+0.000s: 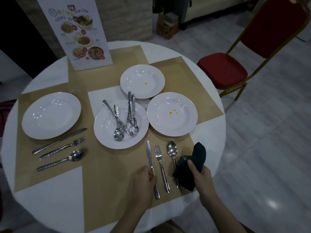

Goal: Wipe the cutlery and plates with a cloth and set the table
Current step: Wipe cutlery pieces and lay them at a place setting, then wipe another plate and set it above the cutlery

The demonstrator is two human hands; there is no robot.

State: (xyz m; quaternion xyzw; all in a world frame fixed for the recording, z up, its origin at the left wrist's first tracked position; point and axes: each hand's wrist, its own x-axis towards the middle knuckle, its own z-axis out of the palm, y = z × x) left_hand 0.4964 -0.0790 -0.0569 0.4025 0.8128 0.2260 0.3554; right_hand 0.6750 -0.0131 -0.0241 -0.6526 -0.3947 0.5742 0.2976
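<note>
My left hand [144, 182] pinches the handle of a knife [149, 155] lying on the near gold placemat [109, 174]. A fork [159, 163] and a spoon [172, 151] lie to its right. A dark cloth [191, 167] is bunched in my right hand [201, 175], over the spoon's handle. The middle white plate [107, 132] holds several spoons and other cutlery [125, 120]. Two plates with orange spots, one at the back [142, 81] and one on the right [171, 116], sit behind. A clean plate [51, 115] rests at the left with a knife [58, 141], fork [64, 147] and spoon [62, 159] beside it.
The round table [50, 199] has a white cloth and several gold placemats. A standing menu card [79, 31] is at the back left. A red chair [235, 68] with a gold frame stands to the right on the pale tiled floor.
</note>
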